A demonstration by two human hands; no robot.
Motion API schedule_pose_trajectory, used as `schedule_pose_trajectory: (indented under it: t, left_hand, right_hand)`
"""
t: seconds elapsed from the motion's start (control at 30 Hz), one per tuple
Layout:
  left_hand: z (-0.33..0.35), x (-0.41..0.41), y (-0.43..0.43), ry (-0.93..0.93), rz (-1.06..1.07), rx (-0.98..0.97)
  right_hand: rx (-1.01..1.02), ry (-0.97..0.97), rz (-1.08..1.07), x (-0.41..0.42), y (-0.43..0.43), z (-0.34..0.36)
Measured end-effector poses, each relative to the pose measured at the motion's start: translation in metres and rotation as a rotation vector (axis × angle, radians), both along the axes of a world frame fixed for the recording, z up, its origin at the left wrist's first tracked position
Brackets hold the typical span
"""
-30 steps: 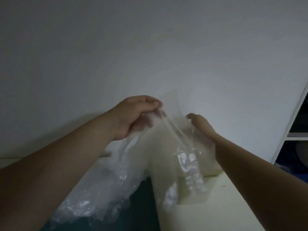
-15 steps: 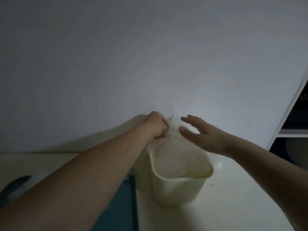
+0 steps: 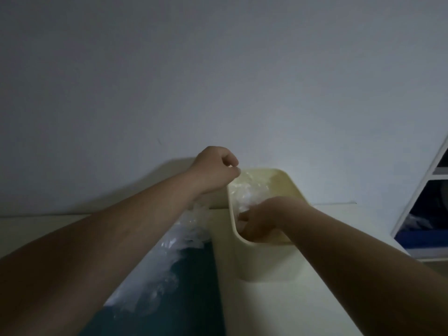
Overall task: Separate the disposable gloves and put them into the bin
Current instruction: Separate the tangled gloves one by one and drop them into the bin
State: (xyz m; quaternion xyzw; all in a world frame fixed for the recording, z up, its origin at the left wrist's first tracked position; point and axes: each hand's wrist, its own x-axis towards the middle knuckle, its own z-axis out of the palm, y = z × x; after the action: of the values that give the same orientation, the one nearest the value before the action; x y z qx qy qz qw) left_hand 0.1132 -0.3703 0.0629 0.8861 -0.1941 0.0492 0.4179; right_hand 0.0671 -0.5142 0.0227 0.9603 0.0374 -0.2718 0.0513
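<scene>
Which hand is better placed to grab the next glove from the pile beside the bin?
Left. The left hand hovers over the left rim of the bin, next to the glove pile; the right hand is down inside the bin, farther from that pile.

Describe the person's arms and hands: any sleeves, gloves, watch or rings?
The left forearm and right forearm are bare to the frame edge, no sleeves showing. The left hand and right hand wear no gloves; neither wrist has a watch or bracelet. No rings show, though most fingers are hidden.

left hand (image 3: pixel 213 172), right hand (image 3: pixel 260 223): 2 | bin (image 3: pixel 264 263): 1 | glove heaps (image 3: pixel 180 238): 2 | mat (image 3: pixel 198 287): 1
</scene>
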Motion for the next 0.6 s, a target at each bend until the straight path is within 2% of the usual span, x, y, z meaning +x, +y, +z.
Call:
schedule_pose_trajectory:
  t: [0.1, 0.2, 0.33, 0.4, 0.5, 0.53, 0.6]
  left_hand:
    - [-0.011, -0.016, 0.019, 0.024, -0.009, 0.001]
    - [-0.019, -0.034, 0.039, 0.02, -0.01, -0.014]
    - [-0.026, -0.052, 0.082, -0.086, 0.018, -0.005]
    - [-0.031, -0.062, 0.108, -0.136, 0.043, 0.113]
    - [-0.039, -0.086, 0.146, -0.141, 0.097, 0.469]
    - [-0.043, -0.096, 0.162, -0.106, 0.127, 0.577]
    - [-0.055, -0.112, 0.189, -0.017, 0.169, 0.691]
  right_hand:
    - [0.012, 0.023, -0.043, -0.003, 0.009, -0.002]
    - [0.1, -0.142, -0.071, -0.013, 0.014, 0.018]
    - [-0.007, -0.309, -0.043, -0.032, 0.031, 0.063]
    - [0.0, -0.463, -0.025, -0.045, 0.049, 0.078]
    - [0.126, -0.737, 0.09, -0.06, 0.086, 0.077]
    - [0.221, -0.76, 0.14, -0.064, 0.103, 0.069]
    - [0.42, -0.667, 0.196, -0.066, 0.134, 0.048]
